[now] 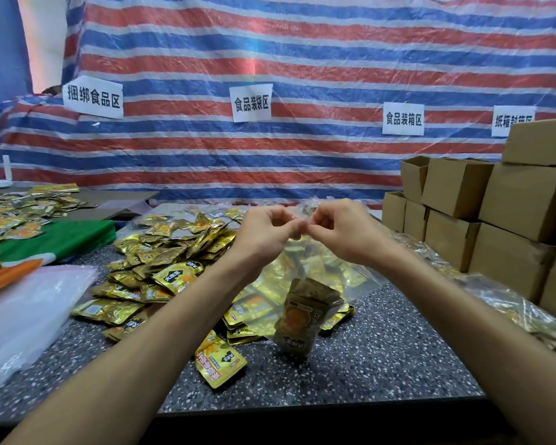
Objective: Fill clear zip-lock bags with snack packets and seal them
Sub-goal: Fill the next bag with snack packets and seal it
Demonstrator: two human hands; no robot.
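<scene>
Head view: left hand and right hand both pinch the clear zip-lock bag by its top edge — gold snack packets sit inside. Loose packets litter the table.

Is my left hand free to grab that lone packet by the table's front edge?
Probably not yet: left hand and right hand both pinch the bag up top; the packet lies uncovered.

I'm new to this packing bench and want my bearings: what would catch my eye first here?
Dead centre, the left hand and right hand pinch the top of a clear zip-lock bag that hangs with gold packets inside. Left of it a heap of gold snack packets sprawls on the speckled table, and cardboard boxes are stacked at the right, before a striped tarp.
</scene>
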